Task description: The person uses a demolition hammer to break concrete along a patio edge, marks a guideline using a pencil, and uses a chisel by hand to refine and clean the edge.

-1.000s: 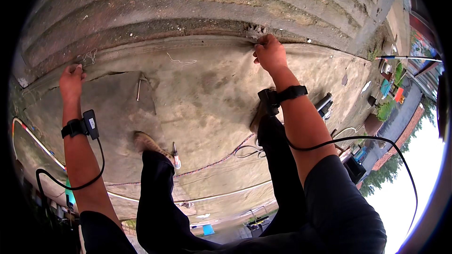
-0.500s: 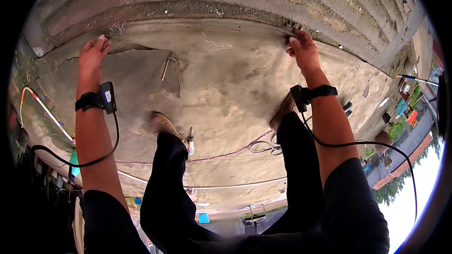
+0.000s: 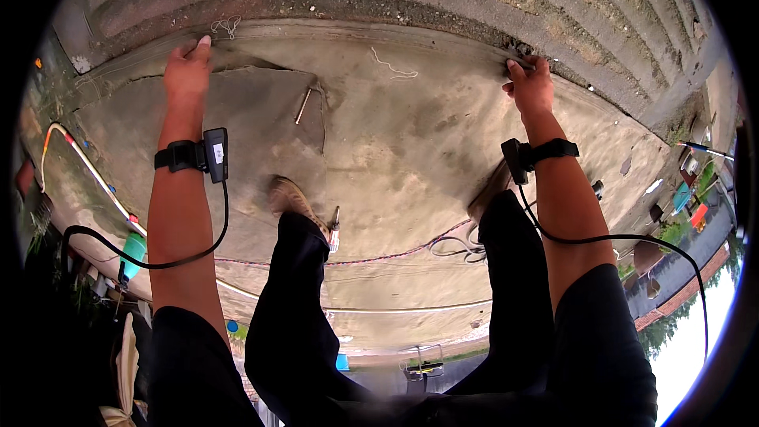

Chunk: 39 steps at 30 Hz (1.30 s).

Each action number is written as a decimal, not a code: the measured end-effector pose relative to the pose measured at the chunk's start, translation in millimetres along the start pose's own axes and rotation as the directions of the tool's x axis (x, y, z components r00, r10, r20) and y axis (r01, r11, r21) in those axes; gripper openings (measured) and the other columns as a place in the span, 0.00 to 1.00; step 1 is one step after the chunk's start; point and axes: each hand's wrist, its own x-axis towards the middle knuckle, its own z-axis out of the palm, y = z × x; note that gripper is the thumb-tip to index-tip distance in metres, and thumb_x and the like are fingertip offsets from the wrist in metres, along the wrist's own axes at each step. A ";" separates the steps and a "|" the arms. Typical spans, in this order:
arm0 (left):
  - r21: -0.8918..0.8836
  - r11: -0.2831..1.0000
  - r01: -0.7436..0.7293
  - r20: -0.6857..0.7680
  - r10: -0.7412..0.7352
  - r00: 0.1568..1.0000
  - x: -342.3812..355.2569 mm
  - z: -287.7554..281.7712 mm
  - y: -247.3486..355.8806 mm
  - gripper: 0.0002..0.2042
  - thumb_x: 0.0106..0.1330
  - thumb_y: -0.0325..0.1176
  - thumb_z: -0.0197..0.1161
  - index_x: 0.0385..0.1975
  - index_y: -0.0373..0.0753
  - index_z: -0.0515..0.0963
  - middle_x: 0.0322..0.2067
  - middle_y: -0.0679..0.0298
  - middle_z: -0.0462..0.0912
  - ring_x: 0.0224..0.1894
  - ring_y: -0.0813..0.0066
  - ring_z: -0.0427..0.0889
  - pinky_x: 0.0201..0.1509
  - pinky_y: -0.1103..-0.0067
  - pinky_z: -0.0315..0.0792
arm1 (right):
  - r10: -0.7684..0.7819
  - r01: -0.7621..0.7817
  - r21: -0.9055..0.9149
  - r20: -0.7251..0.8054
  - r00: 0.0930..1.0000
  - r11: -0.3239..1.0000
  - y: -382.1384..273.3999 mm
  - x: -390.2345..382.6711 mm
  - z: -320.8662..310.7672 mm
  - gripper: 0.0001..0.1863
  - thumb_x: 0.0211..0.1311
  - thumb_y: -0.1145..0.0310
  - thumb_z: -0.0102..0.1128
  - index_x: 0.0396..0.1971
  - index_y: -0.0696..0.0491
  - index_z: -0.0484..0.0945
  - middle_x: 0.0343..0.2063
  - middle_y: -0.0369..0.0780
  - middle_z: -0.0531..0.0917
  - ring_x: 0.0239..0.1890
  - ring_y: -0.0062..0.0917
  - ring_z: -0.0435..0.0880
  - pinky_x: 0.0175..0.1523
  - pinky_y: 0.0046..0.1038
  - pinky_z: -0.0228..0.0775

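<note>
My left hand (image 3: 188,68) and right hand (image 3: 533,85) are bending at the left and right of the tan, dark-stained, dusty-looking sheet's (image 3: 395,150) far edge; whether either grip is clasping it, I cannot tell.

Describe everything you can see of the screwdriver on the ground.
The screwdriver has a slim, dark, metal-looking shaft and a thicker, pale, plastic-looking handle with reddish marks. It lies on the tan surface, shaft pointing away from the person, handle toward them, just right of the left shoe; whether the two touch is unclear. Nothing grips it. Its tip is too small to make out.
</note>
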 end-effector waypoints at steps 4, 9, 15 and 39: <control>0.076 0.944 -0.322 0.023 0.321 0.947 -53.2 24.9 1.6 0.22 0.66 0.40 0.62 0.54 0.31 0.72 0.50 0.51 0.79 0.50 0.63 0.81 0.55 0.73 0.73 | -0.031 0.026 -0.255 -0.016 0.999 0.967 -14.9 -3.6 -7.3 0.20 0.59 0.60 0.65 0.45 0.56 0.73 0.28 0.44 0.85 0.20 0.28 0.83 0.29 0.30 0.75; 0.438 0.616 -0.655 0.343 0.559 0.755 -100.4 68.9 21.5 0.25 0.65 0.37 0.62 0.61 0.39 0.68 0.63 0.49 0.64 0.60 0.50 0.71 0.61 0.67 0.69 | -0.182 0.134 -0.448 -0.065 0.981 0.884 0.6 17.6 -12.3 0.20 0.58 0.54 0.65 0.44 0.51 0.76 0.31 0.44 0.86 0.37 0.41 0.84 0.41 0.36 0.75; 0.528 0.649 -0.548 0.328 0.439 0.836 -117.0 86.7 37.7 0.28 0.62 0.36 0.64 0.63 0.43 0.66 0.68 0.48 0.52 0.62 0.48 0.67 0.60 0.64 0.70 | -0.162 0.087 -0.484 -0.115 0.980 0.870 -7.0 0.7 -5.2 0.17 0.61 0.55 0.61 0.45 0.46 0.76 0.33 0.42 0.86 0.38 0.39 0.84 0.44 0.38 0.74; 0.487 0.604 -0.630 0.219 0.614 0.758 -63.5 123.3 86.8 0.09 0.60 0.29 0.65 0.39 0.42 0.77 0.41 0.56 0.74 0.39 0.52 0.79 0.42 0.63 0.74 | -0.354 0.434 -0.436 0.256 0.900 0.789 -92.0 -33.3 92.4 0.11 0.63 0.59 0.57 0.41 0.48 0.74 0.36 0.42 0.84 0.42 0.38 0.83 0.44 0.39 0.74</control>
